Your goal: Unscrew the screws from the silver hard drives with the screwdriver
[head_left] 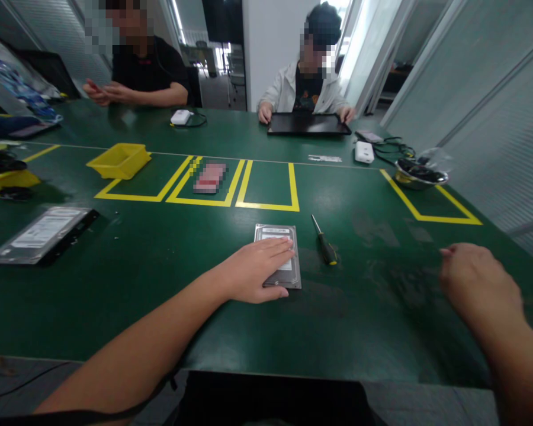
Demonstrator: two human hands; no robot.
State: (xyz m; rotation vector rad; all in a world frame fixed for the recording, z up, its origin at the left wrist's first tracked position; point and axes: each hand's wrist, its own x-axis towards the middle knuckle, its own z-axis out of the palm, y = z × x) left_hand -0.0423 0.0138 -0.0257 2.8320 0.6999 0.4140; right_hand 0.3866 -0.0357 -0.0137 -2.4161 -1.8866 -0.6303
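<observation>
Head view, green yellow-taped table [173,242], pale partitions [484,89], left hand [255,267] open on hard drive [288,276], right hand [482,287], closure unclear.

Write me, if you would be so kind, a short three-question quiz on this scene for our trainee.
1. Which of the wearer's hands lies on the hard drive?
2. True or false: the screwdriver is underneath the hard drive.
3. What do the hands of the person in the pale jacket hold?
A) a metal bowl
B) a flat black panel
C) a yellow tray

Key:
1. The left hand.
2. False; the screwdriver lies beside it, apart.
3. B.
</observation>
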